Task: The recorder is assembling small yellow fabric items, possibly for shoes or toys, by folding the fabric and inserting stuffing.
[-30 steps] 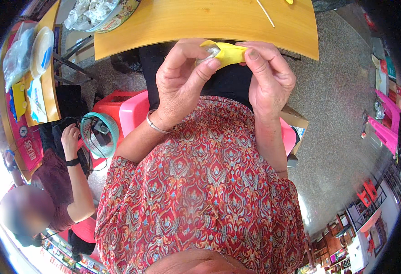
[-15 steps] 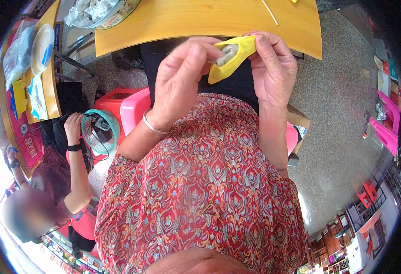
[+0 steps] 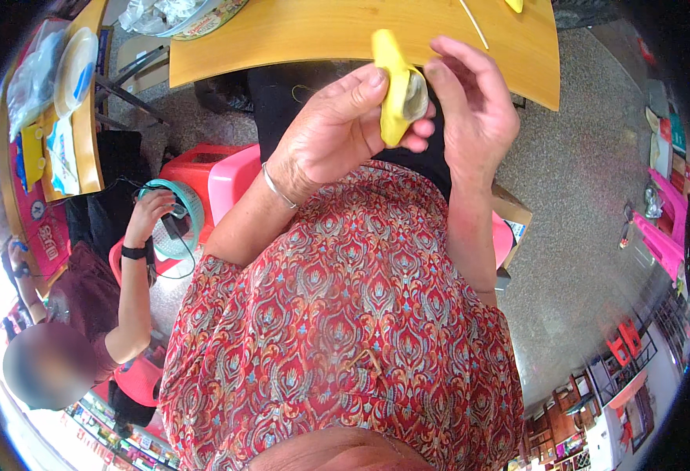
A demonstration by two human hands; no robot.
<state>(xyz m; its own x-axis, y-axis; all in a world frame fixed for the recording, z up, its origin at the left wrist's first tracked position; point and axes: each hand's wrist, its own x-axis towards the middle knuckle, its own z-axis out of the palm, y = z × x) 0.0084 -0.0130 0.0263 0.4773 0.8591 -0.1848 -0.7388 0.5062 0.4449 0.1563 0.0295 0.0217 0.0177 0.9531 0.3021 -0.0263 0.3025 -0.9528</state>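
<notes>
My left hand (image 3: pixel 333 129) is closed around a small yellow fabric pouch (image 3: pixel 395 102), held upright over my lap near the table's edge. Grey-white stuffing (image 3: pixel 416 96) shows in the pouch's opening, which faces right. Thumb on one side, fingertips on the other, the left hand pinches the cloth. Just to the right of the pouch is my right hand (image 3: pixel 480 118), its fingers bent and apart, with nothing visible in them. Whether its fingertips touch the stuffing is hard to tell.
Ahead is the wooden table (image 3: pixel 306 55), bearing a stick (image 3: pixel 474 23), a yellow piece (image 3: pixel 514 5) and a patterned tub (image 3: pixel 204 23) of plastic bags. At left, a person's hand (image 3: pixel 153 208) is over a green basket (image 3: pixel 192 220). A pink stool (image 3: pixel 231 184) stands beside me.
The pouch has gone from my right hand's pinch to my left hand and turned upright, opening to the right. My right hand has let go. The other person's hand has moved over the basket.
</notes>
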